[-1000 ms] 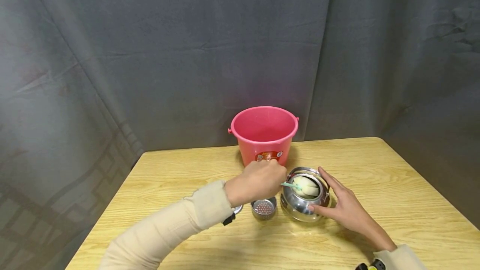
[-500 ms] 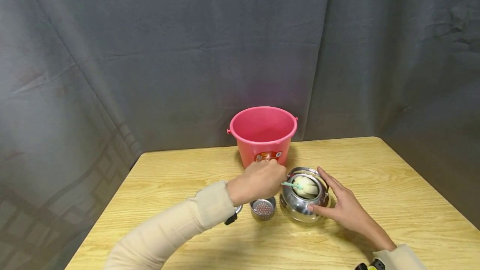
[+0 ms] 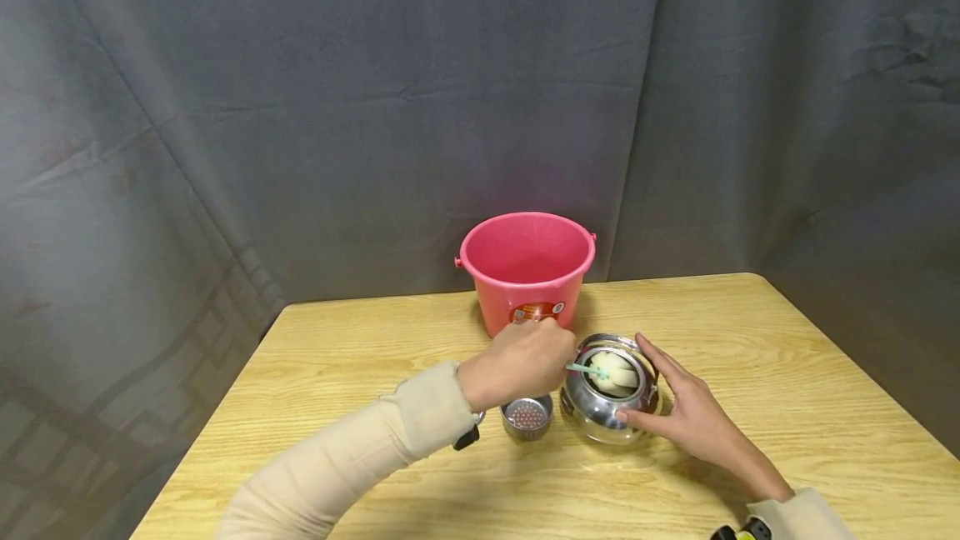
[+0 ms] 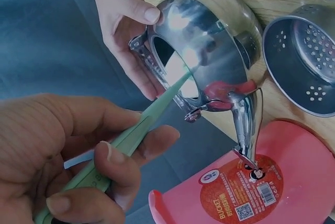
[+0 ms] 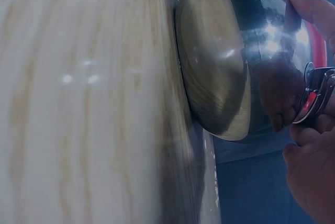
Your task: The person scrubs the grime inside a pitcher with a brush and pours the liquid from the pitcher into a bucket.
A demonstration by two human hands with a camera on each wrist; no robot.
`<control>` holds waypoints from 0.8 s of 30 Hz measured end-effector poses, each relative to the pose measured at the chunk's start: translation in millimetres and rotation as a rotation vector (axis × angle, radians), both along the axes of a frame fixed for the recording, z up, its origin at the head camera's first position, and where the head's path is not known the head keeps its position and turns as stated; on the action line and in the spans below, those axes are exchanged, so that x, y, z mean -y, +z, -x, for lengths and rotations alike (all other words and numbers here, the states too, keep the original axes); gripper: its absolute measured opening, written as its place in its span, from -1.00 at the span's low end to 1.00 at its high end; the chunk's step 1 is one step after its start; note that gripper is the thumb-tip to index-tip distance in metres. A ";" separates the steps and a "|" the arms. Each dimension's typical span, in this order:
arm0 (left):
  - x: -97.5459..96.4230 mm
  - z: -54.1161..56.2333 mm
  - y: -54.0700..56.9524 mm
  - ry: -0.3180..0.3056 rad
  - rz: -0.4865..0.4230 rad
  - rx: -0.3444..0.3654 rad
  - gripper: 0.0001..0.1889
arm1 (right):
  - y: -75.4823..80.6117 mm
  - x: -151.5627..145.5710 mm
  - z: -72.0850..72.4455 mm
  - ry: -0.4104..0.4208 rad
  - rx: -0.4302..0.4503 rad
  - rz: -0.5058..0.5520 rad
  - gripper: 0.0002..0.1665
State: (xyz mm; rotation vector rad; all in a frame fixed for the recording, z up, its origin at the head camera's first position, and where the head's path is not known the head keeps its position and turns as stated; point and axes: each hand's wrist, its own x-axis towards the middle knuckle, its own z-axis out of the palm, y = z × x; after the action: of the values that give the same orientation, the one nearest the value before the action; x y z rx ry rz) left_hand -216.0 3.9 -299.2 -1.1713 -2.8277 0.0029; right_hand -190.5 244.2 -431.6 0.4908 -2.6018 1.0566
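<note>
Two hands share one kettle [image 3: 596, 412], which sits on the table [image 3: 375, 332], and we judge its slick polished metal to be the main worry. We see the right hand [image 3: 693, 415] gripping it from 4 o'clock, thumb and fingers spread around the top; a push stronger than that hold could make the kettle skid or tip. The left hand [image 3: 525, 363], between 9 and 10 o'clock, pinches the green handle of a brush [image 4: 157, 108], whose pale head is in the kettle's mouth. A sharp turn of that wrist, we suppose, could snag the head on the rim or twist the handle loose. Room looks tight too: the strainer [image 3: 527, 432] stands near the kettle, between 8 and 9 o'clock, where a dropped wrist might knock it, and the pink bucket [image 3: 493, 302] is at 11 o'clock, where too wide a stroke could send the knuckles into it.
</note>
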 end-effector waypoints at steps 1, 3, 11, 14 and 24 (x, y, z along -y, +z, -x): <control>-0.2 -0.4 -0.1 -0.004 0.000 -0.006 -0.81 | 0.2 0.1 -0.1 0.000 0.000 0.000 0.26; -0.8 -0.5 -0.5 -0.012 -0.002 -0.009 -0.81 | 0.6 0.4 -0.4 -0.002 0.003 -0.002 0.26; -3.1 -0.1 0.0 -0.034 -0.008 0.022 -0.77 | 1.4 0.9 -1.3 -0.010 0.016 -0.001 0.26; -3.5 0.4 -0.1 -0.044 -0.013 0.037 -0.74 | 0.6 0.4 -1.1 -0.011 0.018 0.000 0.26; -2.7 1.7 0.9 -0.093 -0.016 0.056 -0.74 | 1.1 0.3 -1.3 -0.011 0.019 0.003 0.25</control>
State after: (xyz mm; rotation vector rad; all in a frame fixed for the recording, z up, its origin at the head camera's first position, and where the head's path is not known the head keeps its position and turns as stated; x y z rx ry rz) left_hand -217.7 6.6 -298.3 -1.3186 -2.8121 -0.0590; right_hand -189.2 243.9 -430.5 0.4672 -2.6157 1.0669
